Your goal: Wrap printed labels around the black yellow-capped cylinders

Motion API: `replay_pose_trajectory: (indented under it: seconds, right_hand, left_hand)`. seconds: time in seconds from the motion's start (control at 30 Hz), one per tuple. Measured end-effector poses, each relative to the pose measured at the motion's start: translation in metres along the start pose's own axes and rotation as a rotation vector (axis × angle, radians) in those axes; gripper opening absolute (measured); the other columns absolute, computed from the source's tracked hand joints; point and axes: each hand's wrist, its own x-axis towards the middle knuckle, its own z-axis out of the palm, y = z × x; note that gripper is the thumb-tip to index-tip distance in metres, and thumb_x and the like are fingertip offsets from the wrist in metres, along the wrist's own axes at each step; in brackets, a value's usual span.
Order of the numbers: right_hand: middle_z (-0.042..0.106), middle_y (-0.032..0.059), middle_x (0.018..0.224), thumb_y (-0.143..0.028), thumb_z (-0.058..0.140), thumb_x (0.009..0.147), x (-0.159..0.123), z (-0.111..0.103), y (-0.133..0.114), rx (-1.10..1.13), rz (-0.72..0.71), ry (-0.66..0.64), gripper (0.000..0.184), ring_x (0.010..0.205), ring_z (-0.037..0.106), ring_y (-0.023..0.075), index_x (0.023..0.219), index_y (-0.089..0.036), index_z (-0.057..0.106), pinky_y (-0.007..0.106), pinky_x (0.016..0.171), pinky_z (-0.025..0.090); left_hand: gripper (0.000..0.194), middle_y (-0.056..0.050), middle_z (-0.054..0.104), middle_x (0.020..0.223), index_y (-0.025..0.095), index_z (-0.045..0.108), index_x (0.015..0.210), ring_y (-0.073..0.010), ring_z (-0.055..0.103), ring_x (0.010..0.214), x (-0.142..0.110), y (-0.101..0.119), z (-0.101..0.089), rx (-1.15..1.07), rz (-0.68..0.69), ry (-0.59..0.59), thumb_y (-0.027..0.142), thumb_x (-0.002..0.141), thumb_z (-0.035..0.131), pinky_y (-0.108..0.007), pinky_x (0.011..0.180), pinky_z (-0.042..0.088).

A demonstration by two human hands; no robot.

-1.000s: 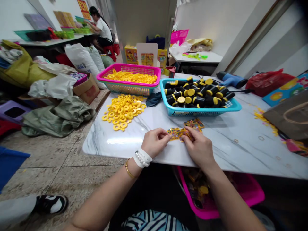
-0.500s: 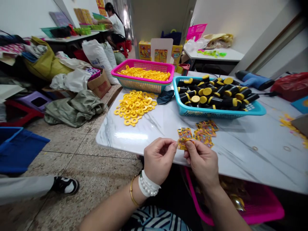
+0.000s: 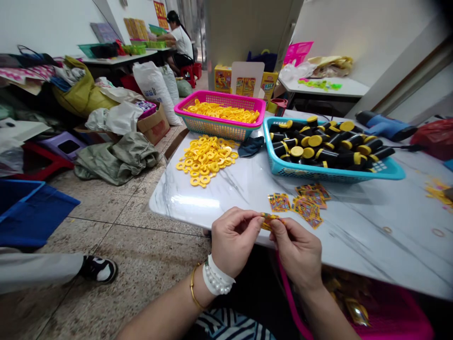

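Note:
Between my fingertips, just over the table's near edge, is a small yellow printed packet (image 3: 268, 222). My left hand (image 3: 236, 241) pinches its left end, and my right hand (image 3: 296, 248) grips its right end between thumb and fingers. Part of the packet is hidden behind my thumbs. On the table just beyond lie more small printed packets (image 3: 307, 210), one group apart on the left and an overlapping heap on the right. A pile of yellow plastic rings (image 3: 207, 160) lies farther off to the left.
A blue basket (image 3: 336, 177) holds black cylinders with yellow caps. Left of it stands a pink basket (image 3: 221, 123) of yellow parts. Beneath the table's front edge sits another pink basket (image 3: 399, 321) with shiny wrapped items. Someone's shoe (image 3: 98, 269) rests on the floor at left.
The view has shifted, so the table and baskets sit further right in the picture. The packet in my fingers now shows more edge-on. Both hands still hold it.

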Motion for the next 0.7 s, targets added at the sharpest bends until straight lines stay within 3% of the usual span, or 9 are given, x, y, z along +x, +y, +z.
replay_pose_trajectory:
  seconds: [0.2,0.33,0.43,0.6,0.7]
  right_hand:
    - [0.06,-0.0003,0.068,-0.029,0.07,0.088,0.005,0.005,0.002,0.013,-0.118,-0.003,0.018,0.064,0.055,0.0149,0.073,-0.021,0.069,0.027,0.06,0.044]
    - [0.07,0.0023,0.08,-0.03,0.073,0.085,0.009,0.006,0.002,0.117,0.004,0.011,0.009,0.074,0.063,0.0179,0.082,-0.022,0.072,0.029,0.068,0.051]
    - [0.067,0.0002,0.072,-0.033,0.074,0.084,0.011,0.007,0.001,0.142,0.082,0.011,0.015,0.067,0.061,0.0161,0.075,-0.021,0.071,0.027,0.063,0.05]
    - [0.063,-0.0019,0.065,-0.033,0.075,0.082,0.012,0.008,0.001,0.148,0.106,0.012,0.019,0.06,0.056,0.0134,0.07,-0.021,0.07,0.024,0.056,0.046]
    - [0.062,-0.0019,0.064,-0.033,0.075,0.082,0.012,0.008,0.0,0.162,0.106,0.012,0.019,0.059,0.056,0.0132,0.069,-0.021,0.07,0.024,0.055,0.045]
  left_hand:
    - [0.012,-0.004,0.066,0.075,0.015,0.072,0.077,-0.013,0.059,0.066,0.005,-0.001,-0.003,-0.06,-0.107,-0.077,0.027,0.081,0.072,-0.024,0.061,0.048]
    - [0.011,-0.005,0.067,0.079,0.015,0.07,0.075,-0.0124,0.058,0.068,0.008,-0.005,-0.004,-0.078,-0.122,-0.104,0.025,0.081,0.07,-0.023,0.062,0.047]
    - [0.012,-0.003,0.067,0.075,0.015,0.071,0.084,-0.0103,0.052,0.06,0.007,-0.007,-0.004,-0.108,-0.182,-0.065,0.027,0.083,0.069,-0.022,0.056,0.043]
    - [0.012,-0.006,0.069,0.084,0.016,0.074,0.085,-0.0128,0.059,0.071,0.005,-0.002,-0.007,-0.049,-0.068,-0.01,0.026,0.085,0.068,-0.024,0.065,0.048]
    - [0.012,-0.006,0.069,0.084,0.015,0.075,0.086,-0.0138,0.061,0.072,0.006,-0.001,-0.007,-0.033,-0.072,-0.006,0.026,0.085,0.069,-0.024,0.065,0.049]
